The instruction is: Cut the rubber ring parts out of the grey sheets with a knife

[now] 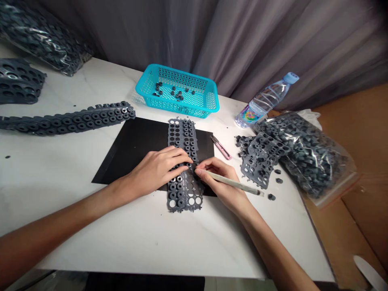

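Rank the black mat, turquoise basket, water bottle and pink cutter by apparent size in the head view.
1. black mat, even partly covered
2. turquoise basket
3. water bottle
4. pink cutter, clearly smallest

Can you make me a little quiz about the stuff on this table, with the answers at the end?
1. Fill the gap: the left hand rests on a grey rubber sheet of rings, which lies on a flat black ____.
2. What holds the thin pale stick? A) the right hand B) the left hand C) nothing, it lies loose
3. True or false: the turquoise plastic basket is heaped to the brim.
Key: 1 mat; 2 A; 3 false, it holds only a few small dark rings.
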`<state>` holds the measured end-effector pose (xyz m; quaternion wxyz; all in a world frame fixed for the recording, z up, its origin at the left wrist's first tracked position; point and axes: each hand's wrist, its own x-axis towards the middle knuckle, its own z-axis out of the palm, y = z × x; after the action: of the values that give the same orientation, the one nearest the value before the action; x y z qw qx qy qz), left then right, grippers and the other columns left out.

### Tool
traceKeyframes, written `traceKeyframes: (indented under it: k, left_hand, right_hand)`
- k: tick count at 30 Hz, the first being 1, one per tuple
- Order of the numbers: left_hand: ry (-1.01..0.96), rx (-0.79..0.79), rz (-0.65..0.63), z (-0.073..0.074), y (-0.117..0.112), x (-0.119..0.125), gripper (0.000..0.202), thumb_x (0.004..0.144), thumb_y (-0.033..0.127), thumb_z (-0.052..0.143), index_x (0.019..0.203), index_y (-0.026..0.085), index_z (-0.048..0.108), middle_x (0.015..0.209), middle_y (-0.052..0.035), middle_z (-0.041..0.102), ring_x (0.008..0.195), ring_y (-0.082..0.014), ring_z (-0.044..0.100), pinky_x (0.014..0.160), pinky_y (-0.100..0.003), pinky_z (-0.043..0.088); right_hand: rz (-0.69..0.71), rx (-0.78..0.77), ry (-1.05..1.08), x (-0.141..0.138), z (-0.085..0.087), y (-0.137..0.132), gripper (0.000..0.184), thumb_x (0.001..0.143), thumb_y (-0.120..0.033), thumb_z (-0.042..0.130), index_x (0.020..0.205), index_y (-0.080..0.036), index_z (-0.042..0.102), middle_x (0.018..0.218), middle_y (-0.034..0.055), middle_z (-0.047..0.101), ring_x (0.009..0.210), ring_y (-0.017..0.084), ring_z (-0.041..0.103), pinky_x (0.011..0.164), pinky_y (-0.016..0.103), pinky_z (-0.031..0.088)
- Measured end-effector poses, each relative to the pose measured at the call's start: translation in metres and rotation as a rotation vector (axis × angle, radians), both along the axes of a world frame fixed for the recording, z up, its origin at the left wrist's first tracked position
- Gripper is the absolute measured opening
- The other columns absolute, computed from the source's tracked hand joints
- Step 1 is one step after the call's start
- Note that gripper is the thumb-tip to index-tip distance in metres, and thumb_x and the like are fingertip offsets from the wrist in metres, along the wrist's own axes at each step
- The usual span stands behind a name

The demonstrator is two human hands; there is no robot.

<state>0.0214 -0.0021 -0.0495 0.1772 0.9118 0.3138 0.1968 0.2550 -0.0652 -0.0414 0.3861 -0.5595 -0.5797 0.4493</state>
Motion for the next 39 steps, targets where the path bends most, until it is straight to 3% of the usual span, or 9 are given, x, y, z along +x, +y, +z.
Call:
traceKeyframes:
  k: [5,10,18,39]
  left_hand:
    - [-0.001,0.009,-0.008,0.001,0.0,0.0,0.025,0.112,0.033,0.053,0.128,0.027,0.072,0.129,-0.0012,0.075,0.121,-0.0196,0.068,0.09,-0.027,0.055]
    - [-0.003,0.012,-0.016,-0.001,0.0,-0.001,0.026,0.112,0.033,0.053,0.129,0.027,0.071,0.129,-0.0016,0.075,0.122,-0.0198,0.068,0.09,-0.028,0.055]
    - [-0.005,0.008,-0.012,0.0,0.0,0.0,0.024,0.112,0.032,0.055,0.128,0.027,0.071,0.129,-0.0012,0.075,0.121,-0.0195,0.068,0.09,-0.028,0.055]
    - [-0.016,0.023,-0.016,-0.001,0.0,0.0,0.022,0.112,0.032,0.055,0.125,0.025,0.072,0.126,-0.0007,0.075,0.119,-0.019,0.068,0.088,-0.03,0.056]
  right_hand:
    - [-0.002,-0.032,-0.02,0.003,0.002,-0.001,0.029,0.101,-0.048,0.069,0.094,-0.021,0.072,0.08,0.0022,0.069,0.07,0.017,0.064,0.064,0.028,0.049]
    - [-0.014,-0.043,-0.068,0.007,-0.002,-0.003,0.031,0.102,-0.051,0.066,0.094,-0.021,0.069,0.063,-0.0041,0.054,0.054,0.013,0.048,0.048,0.025,0.034]
    - [-0.037,-0.077,0.095,-0.001,-0.008,-0.001,0.005,0.095,-0.027,0.065,0.095,-0.022,0.065,0.069,-0.0037,0.062,0.052,0.011,0.054,0.047,0.022,0.041]
    - [-0.013,-0.016,0.12,-0.009,-0.016,0.001,0.006,0.098,-0.026,0.064,0.096,-0.02,0.066,0.074,-0.0019,0.066,0.058,0.012,0.058,0.053,0.023,0.045]
